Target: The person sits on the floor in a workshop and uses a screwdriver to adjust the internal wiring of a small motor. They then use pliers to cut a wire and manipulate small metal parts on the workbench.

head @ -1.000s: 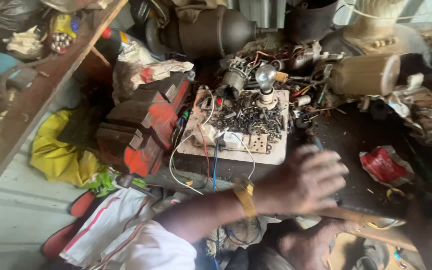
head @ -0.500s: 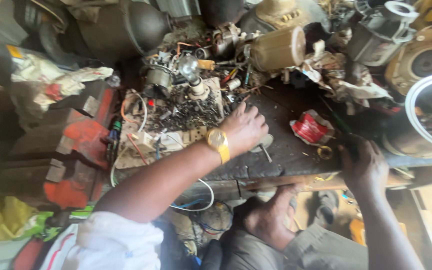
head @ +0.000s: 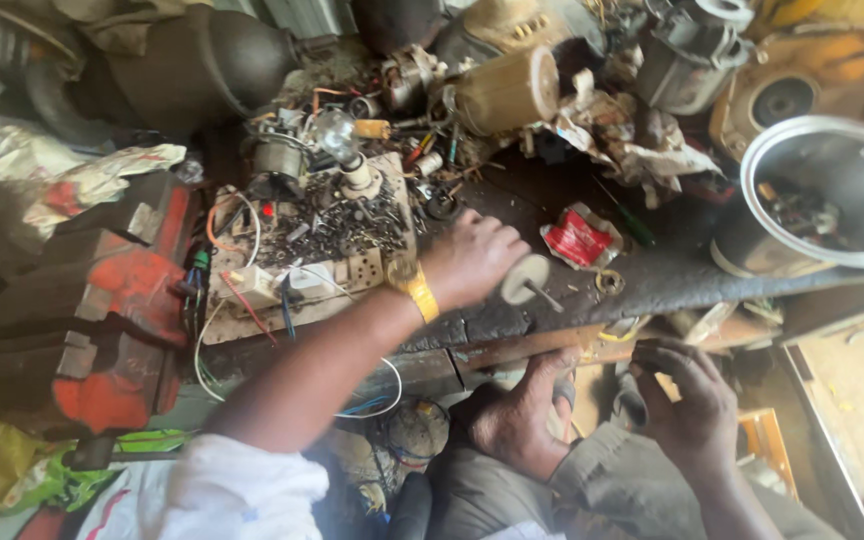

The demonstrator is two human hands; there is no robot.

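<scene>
My left hand (head: 467,262), with a gold watch (head: 415,290) on its wrist and a white sleeve further back, reaches over the dark workbench (head: 652,280). It grips a white round disc with a thin metal shaft (head: 527,280). My right hand (head: 692,400) hangs below the bench's front edge with its fingers curled by a small dark part (head: 630,402); whether it grips that part is unclear. A third hand (head: 512,420) rests at the lower middle above grey cloth, and I cannot tell whose it is.
A white board heaped with screws, wires and a bulb (head: 322,240) lies left of my left hand. A red vise (head: 112,310) stands at the far left. A red packet (head: 580,238), a beige motor (head: 507,90) and a metal pot (head: 832,200) crowd the bench.
My left hand lay flat on the bench before; now it holds the white disc. My right hand has dropped from the bench edge to below it. The view shifted.
</scene>
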